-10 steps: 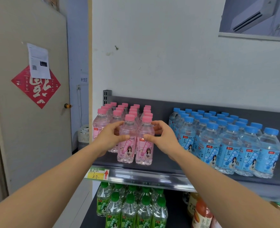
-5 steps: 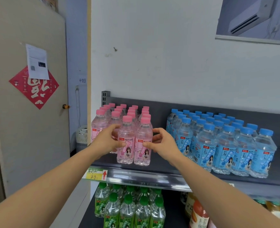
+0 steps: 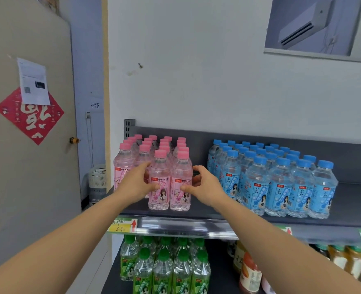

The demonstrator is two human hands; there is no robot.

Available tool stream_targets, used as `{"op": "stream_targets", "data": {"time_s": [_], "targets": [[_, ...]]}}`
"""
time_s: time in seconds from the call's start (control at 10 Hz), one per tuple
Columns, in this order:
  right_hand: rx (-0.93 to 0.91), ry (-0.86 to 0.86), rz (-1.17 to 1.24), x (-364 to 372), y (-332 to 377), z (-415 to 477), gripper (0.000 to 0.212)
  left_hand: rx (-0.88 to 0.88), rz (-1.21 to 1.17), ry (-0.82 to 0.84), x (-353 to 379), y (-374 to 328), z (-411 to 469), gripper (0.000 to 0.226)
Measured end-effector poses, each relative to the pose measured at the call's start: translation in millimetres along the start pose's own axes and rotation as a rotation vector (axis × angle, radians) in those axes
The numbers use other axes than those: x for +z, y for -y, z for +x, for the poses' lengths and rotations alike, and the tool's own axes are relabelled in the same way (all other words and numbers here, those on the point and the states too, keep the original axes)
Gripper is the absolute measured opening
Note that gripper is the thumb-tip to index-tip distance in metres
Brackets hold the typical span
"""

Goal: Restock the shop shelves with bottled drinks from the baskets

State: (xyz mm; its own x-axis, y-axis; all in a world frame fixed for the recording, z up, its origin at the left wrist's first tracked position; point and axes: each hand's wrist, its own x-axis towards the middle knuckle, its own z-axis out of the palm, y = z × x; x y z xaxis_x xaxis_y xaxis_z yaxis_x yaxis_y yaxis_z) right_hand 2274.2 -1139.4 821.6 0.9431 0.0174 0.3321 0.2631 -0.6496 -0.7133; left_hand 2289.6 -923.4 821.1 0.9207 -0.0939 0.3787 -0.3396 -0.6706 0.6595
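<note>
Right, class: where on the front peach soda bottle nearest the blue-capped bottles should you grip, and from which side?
Grip the right front peach soda bottle around its labelled body, from the right: its twin bottle stands tight against its left, while a gap separates it from the blue-capped bottles.

the left hand [image 3: 136, 185] covers the label of a pink bottle [image 3: 143, 159] behind it. the green bottles [image 3: 162, 270] run off the bottom edge, the air conditioner [image 3: 302, 24] off the top. the print on the paper [image 3: 34, 81] is too small to read.
</note>
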Motion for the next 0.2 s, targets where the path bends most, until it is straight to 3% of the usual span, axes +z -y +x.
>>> {"op": "stream_targets", "data": {"time_s": [0.1,0.2], "targets": [[0.015,0.019,-0.164,-9,1,-7,0.076,-0.026,0.048,0.023,-1,-1,-3,0.083],[0.022,0.036,-0.368,-23,4,-20,0.076,-0.058,0.153,0.01,-7,-12,-12,0.055]]}}
